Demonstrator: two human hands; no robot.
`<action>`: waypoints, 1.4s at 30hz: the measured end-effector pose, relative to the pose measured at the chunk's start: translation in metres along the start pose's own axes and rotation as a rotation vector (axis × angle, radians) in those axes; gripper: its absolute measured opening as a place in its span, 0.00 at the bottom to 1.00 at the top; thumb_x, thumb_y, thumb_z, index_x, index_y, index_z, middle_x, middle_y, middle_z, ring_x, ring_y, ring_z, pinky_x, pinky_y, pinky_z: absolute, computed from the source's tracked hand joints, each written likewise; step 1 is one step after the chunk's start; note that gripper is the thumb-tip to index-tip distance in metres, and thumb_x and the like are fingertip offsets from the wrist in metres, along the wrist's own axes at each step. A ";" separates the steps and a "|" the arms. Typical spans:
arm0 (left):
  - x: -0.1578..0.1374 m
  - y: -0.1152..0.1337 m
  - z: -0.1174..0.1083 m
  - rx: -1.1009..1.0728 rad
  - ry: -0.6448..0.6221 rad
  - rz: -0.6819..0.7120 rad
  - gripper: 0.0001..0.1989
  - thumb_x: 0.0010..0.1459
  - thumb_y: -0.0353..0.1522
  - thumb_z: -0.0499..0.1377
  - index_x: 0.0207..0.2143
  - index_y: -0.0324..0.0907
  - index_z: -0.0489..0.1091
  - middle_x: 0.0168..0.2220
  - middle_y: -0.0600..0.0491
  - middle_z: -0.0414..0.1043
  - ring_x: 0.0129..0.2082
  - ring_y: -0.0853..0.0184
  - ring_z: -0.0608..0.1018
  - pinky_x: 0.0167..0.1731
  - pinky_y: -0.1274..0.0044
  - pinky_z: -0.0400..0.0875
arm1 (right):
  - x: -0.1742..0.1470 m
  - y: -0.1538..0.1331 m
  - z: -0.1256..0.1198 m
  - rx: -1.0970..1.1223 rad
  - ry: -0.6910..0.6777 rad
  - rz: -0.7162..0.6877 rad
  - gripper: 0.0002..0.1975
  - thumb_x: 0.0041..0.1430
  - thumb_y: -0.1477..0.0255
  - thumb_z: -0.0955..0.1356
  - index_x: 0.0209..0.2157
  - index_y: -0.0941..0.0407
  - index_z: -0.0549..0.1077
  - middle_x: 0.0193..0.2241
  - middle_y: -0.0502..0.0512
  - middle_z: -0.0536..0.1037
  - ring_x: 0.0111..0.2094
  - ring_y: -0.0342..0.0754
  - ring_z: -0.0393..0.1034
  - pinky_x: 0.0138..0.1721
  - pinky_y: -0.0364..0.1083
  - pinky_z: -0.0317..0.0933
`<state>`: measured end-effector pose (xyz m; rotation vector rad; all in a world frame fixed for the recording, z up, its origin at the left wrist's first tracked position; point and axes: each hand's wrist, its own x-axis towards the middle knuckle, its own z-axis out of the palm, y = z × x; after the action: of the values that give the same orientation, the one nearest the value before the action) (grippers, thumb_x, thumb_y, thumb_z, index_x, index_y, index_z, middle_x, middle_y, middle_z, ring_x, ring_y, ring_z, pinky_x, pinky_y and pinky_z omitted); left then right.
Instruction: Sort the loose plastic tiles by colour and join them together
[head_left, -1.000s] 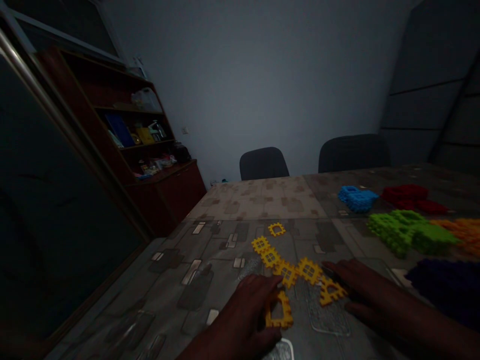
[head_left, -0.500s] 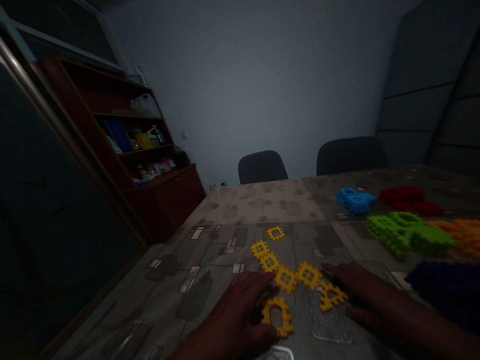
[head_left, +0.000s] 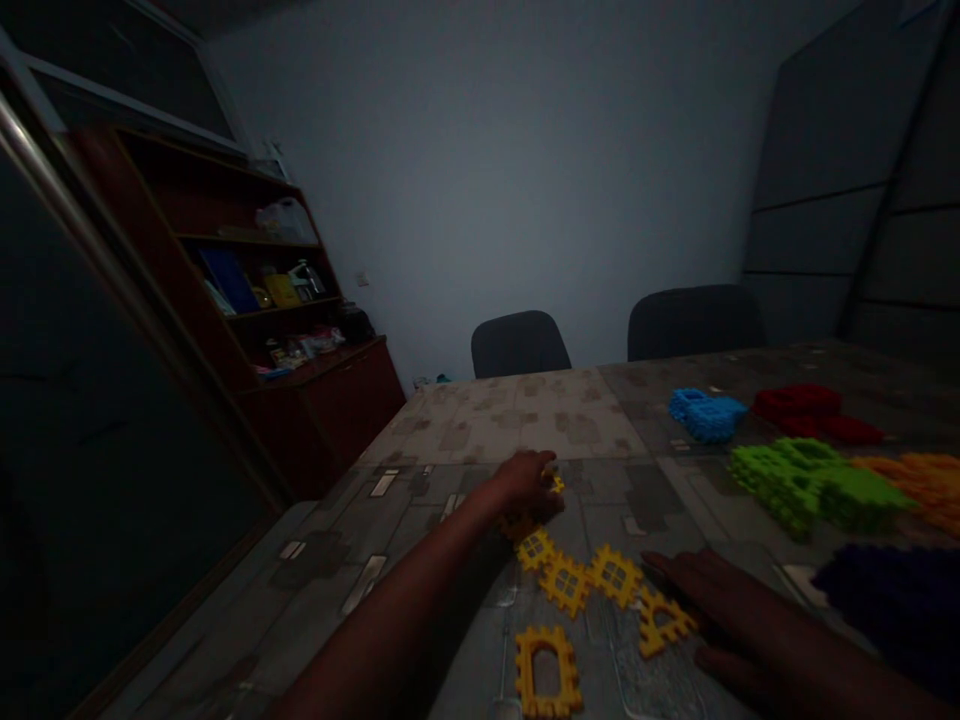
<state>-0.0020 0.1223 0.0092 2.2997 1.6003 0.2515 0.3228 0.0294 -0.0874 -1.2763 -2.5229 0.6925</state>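
Observation:
My left hand (head_left: 527, 478) reaches out to the far end of the yellow pieces, its fingers and thumb closed round a small yellow toothed building piece (head_left: 556, 483) that they mostly cover. Beneath the wrist, another yellow window piece (head_left: 514, 524) is partly hidden. Yellow window pieces (head_left: 565, 582) lie in a slanting row on the table. My right hand (head_left: 709, 590) rests on the table with fingers stretched out, beside a yellow triangular piece (head_left: 663, 622). Closer to me lies a yellow piece with an arched opening (head_left: 571, 672), touched by neither hand.
Piles of blue (head_left: 709, 416), red (head_left: 799, 403), green (head_left: 817, 485), orange (head_left: 922, 478) and dark purple pieces (head_left: 877, 590) sit at the right of the patterned table (head_left: 450, 430). Two chairs (head_left: 520, 345) stand beyond the far edge. A shelf cabinet (head_left: 315, 385) is at the left.
My left hand has left the arched piece near me and moved forward to the farthest small yellow piece, closing on it. My right hand stays by the triangular piece. The view has shifted slightly.

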 end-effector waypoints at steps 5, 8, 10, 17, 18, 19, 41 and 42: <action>0.011 -0.006 0.006 -0.010 -0.040 -0.018 0.18 0.67 0.37 0.63 0.56 0.42 0.70 0.58 0.46 0.70 0.55 0.54 0.75 0.55 0.56 0.71 | -0.006 -0.016 -0.012 0.036 -0.040 0.015 0.39 0.59 0.67 0.71 0.70 0.41 0.58 0.69 0.55 0.62 0.68 0.68 0.55 0.66 0.69 0.52; 0.008 -0.012 0.004 -0.086 -0.009 -0.036 0.19 0.66 0.36 0.64 0.56 0.42 0.70 0.58 0.46 0.70 0.55 0.54 0.75 0.55 0.56 0.71 | -0.007 -0.018 -0.010 0.027 -0.027 0.038 0.39 0.59 0.67 0.70 0.70 0.41 0.58 0.69 0.55 0.62 0.68 0.68 0.56 0.66 0.69 0.51; 0.002 -0.016 0.001 -0.167 0.033 -0.047 0.22 0.62 0.34 0.67 0.57 0.41 0.69 0.56 0.46 0.71 0.54 0.53 0.75 0.56 0.56 0.69 | -0.008 -0.018 -0.008 0.035 -0.006 0.031 0.37 0.61 0.66 0.69 0.70 0.40 0.57 0.70 0.54 0.61 0.68 0.66 0.56 0.66 0.67 0.52; -0.056 -0.014 -0.018 -0.612 0.122 -0.009 0.36 0.52 0.39 0.65 0.63 0.40 0.63 0.49 0.47 0.74 0.48 0.58 0.77 0.49 0.68 0.72 | -0.001 -0.025 -0.012 0.048 0.037 0.049 0.38 0.62 0.64 0.69 0.71 0.43 0.55 0.67 0.58 0.66 0.66 0.65 0.60 0.64 0.64 0.56; -0.068 -0.012 -0.020 -0.677 0.124 -0.003 0.37 0.53 0.42 0.64 0.63 0.40 0.62 0.50 0.46 0.74 0.50 0.57 0.77 0.50 0.68 0.72 | 0.000 -0.028 -0.015 0.060 0.039 0.039 0.39 0.62 0.65 0.69 0.71 0.44 0.55 0.67 0.58 0.66 0.66 0.64 0.60 0.64 0.63 0.56; -0.079 -0.009 -0.021 -0.745 0.125 -0.004 0.37 0.55 0.44 0.62 0.64 0.41 0.61 0.52 0.45 0.73 0.51 0.57 0.77 0.50 0.68 0.72 | 0.000 -0.032 -0.018 0.074 0.037 0.022 0.38 0.62 0.65 0.69 0.71 0.44 0.55 0.66 0.58 0.67 0.65 0.63 0.61 0.64 0.62 0.56; -0.181 0.028 0.041 -0.581 0.231 -0.037 0.41 0.53 0.26 0.66 0.67 0.56 0.59 0.66 0.50 0.64 0.67 0.52 0.65 0.68 0.58 0.54 | 0.010 0.002 -0.012 0.000 0.187 -0.036 0.34 0.63 0.66 0.66 0.70 0.49 0.60 0.62 0.62 0.72 0.60 0.62 0.68 0.59 0.61 0.62; -0.182 0.028 0.040 -0.501 0.229 -0.019 0.42 0.53 0.27 0.66 0.68 0.57 0.58 0.67 0.50 0.63 0.67 0.51 0.64 0.68 0.57 0.54 | 0.009 0.004 -0.012 0.001 0.187 -0.028 0.35 0.62 0.66 0.67 0.70 0.49 0.59 0.63 0.62 0.71 0.60 0.62 0.67 0.59 0.61 0.62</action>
<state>-0.0294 -0.0631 -0.0101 1.9184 1.4487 0.8340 0.3252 0.0423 -0.0792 -1.2409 -2.3848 0.5408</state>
